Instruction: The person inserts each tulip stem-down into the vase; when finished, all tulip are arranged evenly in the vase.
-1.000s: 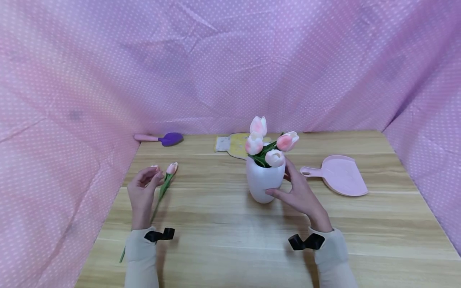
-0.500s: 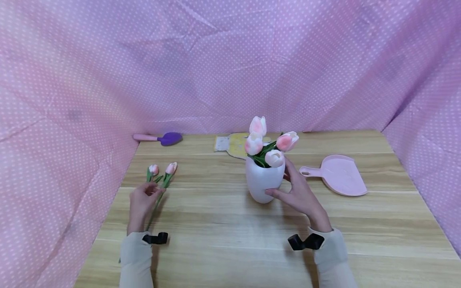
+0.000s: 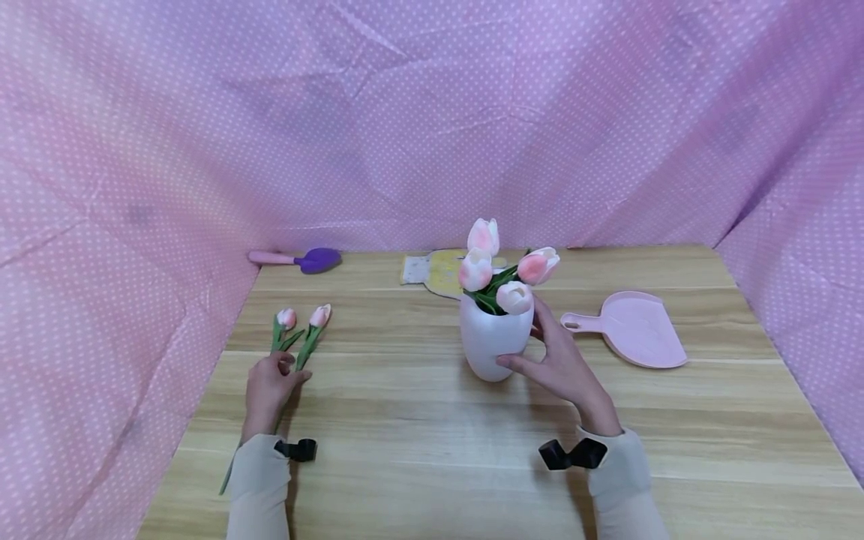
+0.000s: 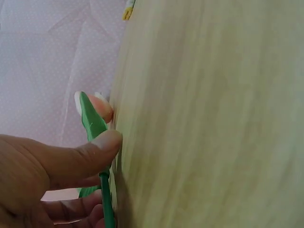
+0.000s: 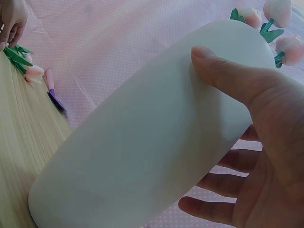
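Two artificial pink-and-white tulips lie on the left of the table, the left tulip and the right tulip. My left hand is over their stems, below the blooms. Up close in the left wrist view, its thumb presses against a tulip's green stem, with fingers curled behind. A white vase stands mid-table holding several similar tulips. My right hand grips its right side, the thumb across the front and the other fingers round the back.
A purple trowel with a pink handle lies at the back left. Behind the vase is a flat yellow-and-white piece. The pink dustpan rests on the right. A pink dotted cloth hangs behind the table.
My left hand has drawn back toward me and lower, down along the tulip stems, uncovering the left bloom. My right hand and the vase have stayed put.
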The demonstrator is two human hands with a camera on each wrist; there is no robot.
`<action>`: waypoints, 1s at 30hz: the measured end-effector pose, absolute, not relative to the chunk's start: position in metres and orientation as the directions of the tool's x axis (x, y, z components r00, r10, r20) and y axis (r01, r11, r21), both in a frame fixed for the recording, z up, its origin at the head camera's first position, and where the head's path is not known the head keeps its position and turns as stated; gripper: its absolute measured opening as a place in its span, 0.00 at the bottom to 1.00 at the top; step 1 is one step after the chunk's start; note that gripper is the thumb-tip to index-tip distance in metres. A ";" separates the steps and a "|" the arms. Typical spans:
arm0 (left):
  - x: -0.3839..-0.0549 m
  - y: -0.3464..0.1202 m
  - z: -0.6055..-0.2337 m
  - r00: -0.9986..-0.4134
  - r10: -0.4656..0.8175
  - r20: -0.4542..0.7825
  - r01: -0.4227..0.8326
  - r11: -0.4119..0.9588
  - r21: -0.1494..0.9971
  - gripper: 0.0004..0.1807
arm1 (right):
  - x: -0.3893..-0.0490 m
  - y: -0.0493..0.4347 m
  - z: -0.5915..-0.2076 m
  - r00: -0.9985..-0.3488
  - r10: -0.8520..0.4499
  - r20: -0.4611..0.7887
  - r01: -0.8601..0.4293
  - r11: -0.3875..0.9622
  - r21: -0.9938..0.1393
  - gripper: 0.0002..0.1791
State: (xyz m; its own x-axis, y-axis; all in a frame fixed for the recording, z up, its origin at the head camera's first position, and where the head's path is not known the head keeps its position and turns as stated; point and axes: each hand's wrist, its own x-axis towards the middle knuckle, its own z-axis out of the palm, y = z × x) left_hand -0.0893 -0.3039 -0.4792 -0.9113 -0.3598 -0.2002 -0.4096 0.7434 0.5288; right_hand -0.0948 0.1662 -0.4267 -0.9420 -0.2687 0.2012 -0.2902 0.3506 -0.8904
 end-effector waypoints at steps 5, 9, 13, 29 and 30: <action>-0.090 -0.305 -0.481 -0.918 -0.352 -0.184 -0.395 0.760 0.516 0.13 | -0.095 0.166 -0.427 -0.939 -0.271 0.209 -0.298 0.343 -0.891 0.55; -0.091 -0.305 -0.480 -0.921 -0.337 -0.193 -0.387 0.758 0.524 0.11 | -0.095 0.165 -0.426 -0.939 -0.271 0.212 -0.300 0.341 -0.891 0.55; -0.091 -0.305 -0.479 -0.932 -0.311 -0.187 -0.362 0.762 0.537 0.10 | -0.095 0.165 -0.426 -0.939 -0.268 0.214 -0.301 0.343 -0.890 0.55; -0.092 -0.304 -0.484 -0.905 -0.273 -0.327 -0.425 0.526 0.737 0.14 | -0.094 0.165 -0.425 -0.940 -0.267 0.214 -0.301 0.347 -0.889 0.56; -0.092 -0.304 -0.485 -0.900 -0.276 -0.338 -0.434 0.497 0.751 0.15 | -0.094 0.165 -0.425 -0.939 -0.268 0.215 -0.302 0.347 -0.888 0.56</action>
